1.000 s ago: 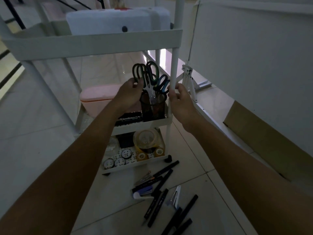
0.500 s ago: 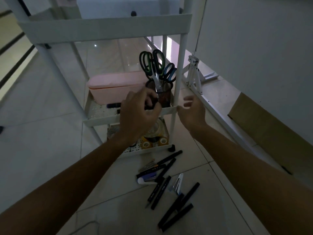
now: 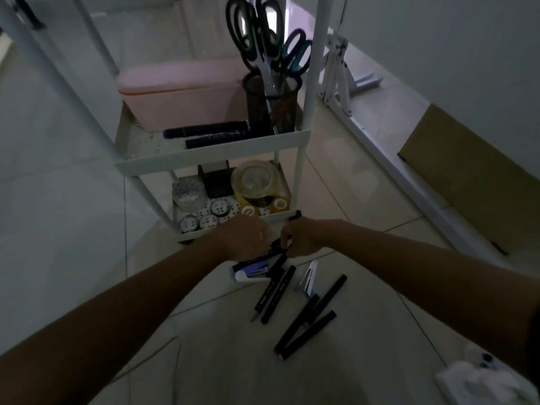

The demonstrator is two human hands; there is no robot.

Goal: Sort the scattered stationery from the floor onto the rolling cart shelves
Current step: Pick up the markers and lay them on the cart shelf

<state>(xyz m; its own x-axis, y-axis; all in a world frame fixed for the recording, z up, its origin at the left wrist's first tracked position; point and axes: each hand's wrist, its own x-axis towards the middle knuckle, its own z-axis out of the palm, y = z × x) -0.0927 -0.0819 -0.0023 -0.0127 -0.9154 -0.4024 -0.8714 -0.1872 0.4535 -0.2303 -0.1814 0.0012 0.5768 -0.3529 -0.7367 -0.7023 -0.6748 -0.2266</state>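
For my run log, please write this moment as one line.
phase: floor pickup | left hand: on black pens | right hand: grips same pens | cart: scissors in cup

both hands (image 3: 244, 239) lowered (from cart) onto floor pens (image 3: 274, 249)

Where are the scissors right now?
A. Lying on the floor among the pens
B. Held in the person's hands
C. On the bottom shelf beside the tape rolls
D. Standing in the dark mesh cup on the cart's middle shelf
D: the scissors stand handles-up in the mesh cup on the middle shelf, beside the pink box, well above both hands, which are down at the pens on the floor.
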